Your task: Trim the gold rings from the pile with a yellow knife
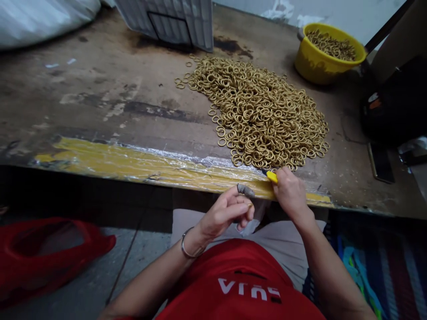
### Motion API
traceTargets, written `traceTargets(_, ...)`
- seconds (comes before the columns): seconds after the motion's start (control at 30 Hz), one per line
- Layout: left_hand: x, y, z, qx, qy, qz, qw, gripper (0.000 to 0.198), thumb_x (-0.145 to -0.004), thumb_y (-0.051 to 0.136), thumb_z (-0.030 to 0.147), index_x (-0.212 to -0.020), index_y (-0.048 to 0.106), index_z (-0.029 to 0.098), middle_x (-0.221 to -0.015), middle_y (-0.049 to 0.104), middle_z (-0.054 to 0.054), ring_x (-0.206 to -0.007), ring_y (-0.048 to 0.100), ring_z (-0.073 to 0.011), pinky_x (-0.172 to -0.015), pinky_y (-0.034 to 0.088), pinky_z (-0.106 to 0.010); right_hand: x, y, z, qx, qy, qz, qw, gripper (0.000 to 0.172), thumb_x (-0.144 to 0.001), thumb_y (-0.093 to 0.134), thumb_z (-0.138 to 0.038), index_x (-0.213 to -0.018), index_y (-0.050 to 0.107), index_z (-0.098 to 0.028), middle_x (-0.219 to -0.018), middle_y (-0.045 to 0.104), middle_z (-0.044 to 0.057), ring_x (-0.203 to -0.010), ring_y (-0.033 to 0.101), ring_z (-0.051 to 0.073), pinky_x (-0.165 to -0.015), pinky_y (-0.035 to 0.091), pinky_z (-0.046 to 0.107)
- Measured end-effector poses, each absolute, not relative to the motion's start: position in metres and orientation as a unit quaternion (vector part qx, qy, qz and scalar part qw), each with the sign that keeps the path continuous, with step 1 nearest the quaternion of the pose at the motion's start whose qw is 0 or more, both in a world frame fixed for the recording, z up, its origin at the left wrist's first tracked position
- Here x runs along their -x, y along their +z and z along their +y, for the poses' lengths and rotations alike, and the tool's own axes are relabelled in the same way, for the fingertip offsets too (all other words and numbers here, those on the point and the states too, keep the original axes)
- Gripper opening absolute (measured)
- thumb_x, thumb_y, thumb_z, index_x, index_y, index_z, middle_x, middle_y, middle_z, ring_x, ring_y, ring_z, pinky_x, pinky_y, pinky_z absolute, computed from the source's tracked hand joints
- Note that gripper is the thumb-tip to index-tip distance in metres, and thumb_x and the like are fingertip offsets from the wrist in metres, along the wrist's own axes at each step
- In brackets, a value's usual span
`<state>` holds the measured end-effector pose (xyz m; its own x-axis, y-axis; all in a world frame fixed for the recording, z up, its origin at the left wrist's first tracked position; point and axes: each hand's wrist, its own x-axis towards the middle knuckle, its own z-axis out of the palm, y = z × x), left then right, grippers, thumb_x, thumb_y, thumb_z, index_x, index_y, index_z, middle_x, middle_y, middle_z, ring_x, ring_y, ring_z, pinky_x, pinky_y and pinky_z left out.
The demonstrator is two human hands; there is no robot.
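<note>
A big heap of brass-coloured rings (263,111) lies on the worn wooden table (110,98). My right hand (290,193) is closed round a small yellow-handled tool (271,176) at the table's front edge, just below the heap. My left hand (227,211) is curled beside it over my lap, a grey cover (245,190) on one fingertip. Its fingers are pinched together; what they hold is too small to name. A bangle (188,246) sits on my left wrist.
A yellow bowl (316,60) of more rings stands at the back right. Yellow tape under plastic (133,162) lines the table's front edge. A white crate (173,20) sits at the back, a red bag (43,253) on the floor at left, a phone (380,162) at right.
</note>
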<state>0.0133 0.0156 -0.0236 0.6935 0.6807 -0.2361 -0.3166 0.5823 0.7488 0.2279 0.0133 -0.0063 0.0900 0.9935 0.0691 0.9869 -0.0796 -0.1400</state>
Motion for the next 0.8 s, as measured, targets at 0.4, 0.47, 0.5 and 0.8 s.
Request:
traceTargets(0.4, -0.018, -0.018, 0.022, -0.313, 0.25, 0.275, 0.874, 0.041, -0.076, 0.082, 0.049, -0.087, 0.065, 0.013, -0.077, 0.072, -0.005, -0.047, 0.057, -0.0069, -0.037, 0.039, -0.015, -0.222, 0.028, -0.004, 0.504, 0.402, -0.696, 0.316, 0.025, -0.1, 0.051, -0.034, -0.08, 0.058, -0.021, -0.077, 0.057, 0.0, -0.071, 0.054, 0.014, -0.068, 0.043, 0.027)
traceTargets(0.47, -0.019, -0.017, 0.02, -0.28, 0.242, 0.264, 0.891, 0.042, -0.072, 0.085, 0.048, -0.087, 0.068, 0.012, -0.081, 0.072, -0.006, -0.048, 0.057, -0.0066, -0.04, 0.042, -0.016, -0.219, 0.025, -0.006, 0.498, 0.383, -0.706, 0.327, 0.022, -0.1, 0.051, -0.029, -0.082, 0.058, -0.021, -0.078, 0.058, 0.001, -0.073, 0.056, 0.014, -0.069, 0.044, 0.027)
traceTargets(0.5, -0.02, -0.017, 0.019, -0.269, 0.245, 0.267, 0.893, 0.042, -0.071, 0.087, 0.047, -0.087, 0.069, 0.012, -0.08, 0.072, -0.005, -0.049, 0.057, -0.0067, -0.041, 0.044, -0.017, -0.218, 0.024, -0.008, 0.5, 0.363, -0.714, 0.329, 0.018, -0.1, 0.051, -0.026, -0.084, 0.059, -0.021, -0.08, 0.059, 0.001, -0.075, 0.057, 0.015, -0.07, 0.045, 0.027)
traceTargets(0.8, -0.022, -0.012, 0.015, -0.397, 0.323, 0.394, 0.764, 0.032, -0.074, 0.081, 0.041, -0.078, 0.068, 0.012, -0.053, 0.062, 0.002, -0.045, 0.056, -0.0087, -0.046, 0.048, -0.019, -0.206, 0.016, -0.031, 0.607, 0.092, -0.777, 0.139, 0.03, -0.083, 0.049, -0.002, -0.103, 0.065, -0.018, -0.094, 0.067, 0.006, -0.078, 0.063, 0.018, -0.068, 0.044, 0.027)
